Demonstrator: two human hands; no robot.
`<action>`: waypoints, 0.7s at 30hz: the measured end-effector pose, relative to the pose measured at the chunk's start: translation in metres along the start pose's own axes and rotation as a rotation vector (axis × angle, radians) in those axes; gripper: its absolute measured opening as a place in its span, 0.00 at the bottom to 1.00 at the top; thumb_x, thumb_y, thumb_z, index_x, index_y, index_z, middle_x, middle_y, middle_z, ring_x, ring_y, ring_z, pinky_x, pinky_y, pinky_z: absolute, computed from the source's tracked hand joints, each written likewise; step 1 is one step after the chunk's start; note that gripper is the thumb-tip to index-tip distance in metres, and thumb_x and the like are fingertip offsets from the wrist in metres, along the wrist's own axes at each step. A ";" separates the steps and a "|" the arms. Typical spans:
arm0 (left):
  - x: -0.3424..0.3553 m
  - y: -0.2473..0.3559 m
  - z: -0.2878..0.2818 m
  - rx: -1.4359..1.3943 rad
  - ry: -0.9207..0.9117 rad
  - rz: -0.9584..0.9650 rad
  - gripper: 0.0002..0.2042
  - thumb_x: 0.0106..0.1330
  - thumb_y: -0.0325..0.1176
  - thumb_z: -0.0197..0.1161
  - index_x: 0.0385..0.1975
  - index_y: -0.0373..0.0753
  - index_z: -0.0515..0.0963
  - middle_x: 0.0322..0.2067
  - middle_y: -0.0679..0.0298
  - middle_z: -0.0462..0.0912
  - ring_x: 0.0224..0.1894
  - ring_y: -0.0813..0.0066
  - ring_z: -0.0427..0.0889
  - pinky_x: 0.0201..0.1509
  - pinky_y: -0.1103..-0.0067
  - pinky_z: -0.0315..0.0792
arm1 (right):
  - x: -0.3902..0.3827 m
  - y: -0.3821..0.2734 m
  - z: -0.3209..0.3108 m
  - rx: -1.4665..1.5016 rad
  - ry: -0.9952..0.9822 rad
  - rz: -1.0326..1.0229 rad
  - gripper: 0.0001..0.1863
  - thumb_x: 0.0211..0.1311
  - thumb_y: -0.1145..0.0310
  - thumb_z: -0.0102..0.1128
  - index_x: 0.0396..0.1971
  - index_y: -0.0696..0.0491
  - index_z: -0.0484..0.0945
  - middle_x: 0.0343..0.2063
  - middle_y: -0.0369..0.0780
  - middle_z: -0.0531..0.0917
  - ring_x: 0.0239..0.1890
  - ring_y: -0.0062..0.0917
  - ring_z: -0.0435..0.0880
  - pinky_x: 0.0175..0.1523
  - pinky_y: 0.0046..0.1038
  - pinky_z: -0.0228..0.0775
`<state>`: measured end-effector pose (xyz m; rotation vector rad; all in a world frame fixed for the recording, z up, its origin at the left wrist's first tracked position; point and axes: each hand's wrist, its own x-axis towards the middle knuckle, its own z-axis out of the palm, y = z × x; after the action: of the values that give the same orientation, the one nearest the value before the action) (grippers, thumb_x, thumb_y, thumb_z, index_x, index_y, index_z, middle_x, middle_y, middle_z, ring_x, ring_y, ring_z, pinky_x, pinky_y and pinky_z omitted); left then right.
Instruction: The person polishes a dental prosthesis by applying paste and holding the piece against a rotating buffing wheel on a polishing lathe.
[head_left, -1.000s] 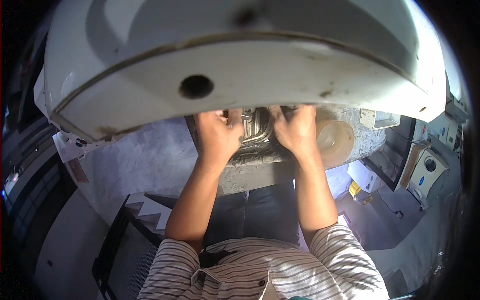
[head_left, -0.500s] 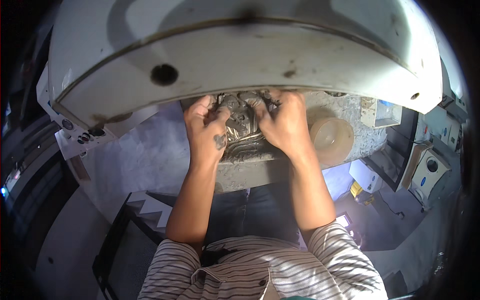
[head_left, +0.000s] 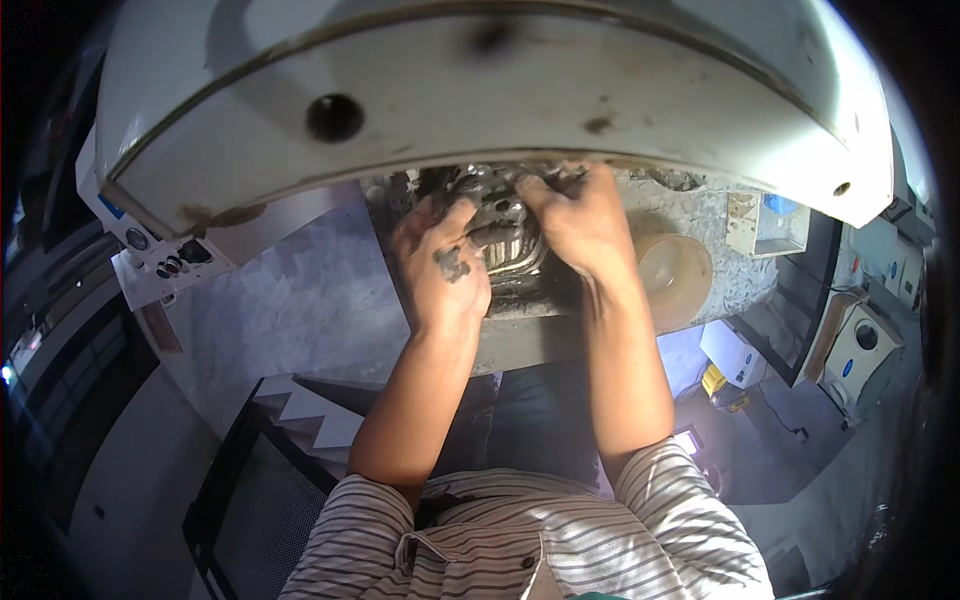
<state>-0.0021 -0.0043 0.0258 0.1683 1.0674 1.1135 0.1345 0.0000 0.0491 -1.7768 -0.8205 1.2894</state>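
Note:
Both of my hands work under the lip of a large white hood, smeared with wet grey slurry. Between them is a dark, slurry-coated piece [head_left: 503, 205], its exact kind hidden by the coating and the hood. Just below it shows a shiny, ribbed metal surface [head_left: 510, 258] with curved wet edges. My left hand [head_left: 445, 260] is curled at the piece's left side, its thumb on it and a grey smear on its back. My right hand [head_left: 588, 222] grips the right side, thumb pressed on top. The far fingertips of both are partly hidden.
The white hood [head_left: 480, 110] overhangs the work closely. Right of my right hand stands a translucent plastic bowl [head_left: 675, 280] on the slurry-splashed ledge [head_left: 745, 290]. Farther right is a small open white box [head_left: 780, 228]. A control panel [head_left: 178, 262] with knobs lies at the left.
My left hand has moved right and slightly nearer, and turned. My right hand has shifted a little right. More of the ribbed metal shows between them, and the view has tilted slightly.

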 end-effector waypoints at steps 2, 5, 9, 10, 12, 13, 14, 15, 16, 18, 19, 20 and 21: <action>-0.006 0.001 -0.003 0.019 0.015 -0.006 0.06 0.59 0.16 0.57 0.34 0.31 0.78 0.33 0.59 0.83 0.34 0.73 0.82 0.43 0.80 0.75 | -0.005 0.003 -0.002 0.021 -0.023 0.027 0.08 0.56 0.76 0.60 0.33 0.62 0.83 0.23 0.37 0.83 0.26 0.18 0.76 0.34 0.24 0.69; -0.004 -0.005 0.005 0.010 0.015 0.021 0.05 0.59 0.17 0.58 0.34 0.30 0.77 0.35 0.58 0.82 0.36 0.73 0.82 0.45 0.81 0.75 | -0.004 0.008 -0.002 0.183 -0.013 0.043 0.08 0.54 0.76 0.61 0.32 0.63 0.83 0.25 0.41 0.85 0.29 0.20 0.81 0.38 0.25 0.72; -0.009 -0.002 0.000 0.112 0.024 0.142 0.07 0.58 0.14 0.56 0.33 0.31 0.77 0.32 0.62 0.80 0.33 0.79 0.79 0.41 0.84 0.73 | -0.004 0.009 0.003 0.023 -0.025 0.009 0.09 0.55 0.77 0.61 0.35 0.64 0.83 0.28 0.43 0.87 0.32 0.20 0.83 0.40 0.24 0.74; -0.008 -0.003 0.001 0.159 -0.019 0.187 0.06 0.59 0.14 0.56 0.32 0.31 0.76 0.30 0.64 0.79 0.29 0.82 0.79 0.36 0.86 0.73 | -0.004 0.007 0.000 0.084 -0.017 0.008 0.09 0.55 0.77 0.60 0.35 0.64 0.83 0.28 0.42 0.87 0.31 0.20 0.82 0.39 0.24 0.74; 0.005 -0.003 0.005 0.244 -0.020 0.180 0.06 0.59 0.14 0.56 0.33 0.29 0.77 0.32 0.62 0.81 0.32 0.79 0.80 0.40 0.84 0.73 | 0.000 0.010 0.000 0.200 0.009 0.007 0.09 0.56 0.76 0.61 0.35 0.63 0.83 0.28 0.43 0.86 0.30 0.20 0.82 0.38 0.24 0.73; 0.008 -0.001 0.003 0.269 -0.020 0.183 0.05 0.59 0.14 0.56 0.33 0.28 0.77 0.33 0.61 0.81 0.33 0.78 0.80 0.41 0.83 0.74 | 0.000 0.009 0.001 0.201 0.005 0.007 0.09 0.56 0.76 0.61 0.35 0.63 0.83 0.28 0.43 0.86 0.30 0.20 0.82 0.38 0.24 0.73; 0.009 0.001 0.001 0.295 -0.020 0.183 0.05 0.59 0.15 0.56 0.33 0.27 0.77 0.33 0.60 0.81 0.34 0.77 0.81 0.42 0.82 0.74 | -0.001 0.001 0.001 0.142 0.021 0.069 0.09 0.56 0.76 0.61 0.35 0.63 0.83 0.28 0.43 0.86 0.30 0.20 0.82 0.37 0.24 0.74; 0.011 0.003 -0.001 0.320 -0.020 0.185 0.05 0.59 0.15 0.56 0.33 0.27 0.77 0.34 0.59 0.82 0.34 0.76 0.81 0.44 0.82 0.74 | -0.001 -0.003 0.002 0.082 0.036 0.130 0.09 0.56 0.76 0.61 0.35 0.63 0.83 0.28 0.44 0.86 0.30 0.21 0.82 0.37 0.25 0.74; 0.006 0.005 -0.004 0.247 -0.034 0.144 0.05 0.59 0.15 0.56 0.33 0.27 0.77 0.33 0.60 0.81 0.34 0.77 0.80 0.42 0.82 0.74 | 0.000 0.007 0.006 0.089 0.057 0.053 0.09 0.56 0.76 0.61 0.35 0.64 0.83 0.27 0.45 0.86 0.30 0.21 0.82 0.37 0.25 0.74; 0.003 0.005 -0.007 0.229 -0.013 0.155 0.05 0.58 0.15 0.56 0.31 0.28 0.76 0.32 0.61 0.80 0.30 0.78 0.78 0.38 0.82 0.73 | -0.002 0.006 0.005 0.069 0.036 0.035 0.09 0.55 0.76 0.61 0.35 0.64 0.83 0.27 0.45 0.86 0.29 0.21 0.82 0.37 0.26 0.74; 0.003 0.005 -0.007 0.230 -0.013 0.154 0.05 0.58 0.15 0.56 0.31 0.28 0.76 0.32 0.61 0.80 0.30 0.78 0.78 0.38 0.82 0.73 | -0.002 0.005 0.004 0.047 0.015 0.014 0.09 0.55 0.76 0.61 0.35 0.64 0.83 0.27 0.45 0.86 0.28 0.21 0.82 0.37 0.26 0.74; 0.004 0.006 -0.003 0.201 -0.001 0.159 0.05 0.57 0.14 0.56 0.31 0.28 0.76 0.31 0.61 0.80 0.29 0.79 0.78 0.36 0.83 0.72 | -0.001 0.009 0.006 0.046 0.017 0.014 0.09 0.55 0.76 0.61 0.35 0.64 0.83 0.27 0.45 0.86 0.28 0.21 0.82 0.37 0.26 0.74; 0.004 0.006 0.000 0.171 0.011 0.164 0.05 0.56 0.13 0.56 0.30 0.29 0.76 0.31 0.62 0.79 0.28 0.80 0.77 0.34 0.83 0.71 | 0.002 0.017 0.009 0.031 0.022 -0.058 0.09 0.55 0.76 0.61 0.35 0.64 0.83 0.27 0.44 0.86 0.28 0.21 0.81 0.37 0.26 0.74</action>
<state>-0.0063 0.0021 0.0267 0.3916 1.1749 1.1696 0.1269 -0.0050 0.0314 -1.7273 -0.8295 1.2359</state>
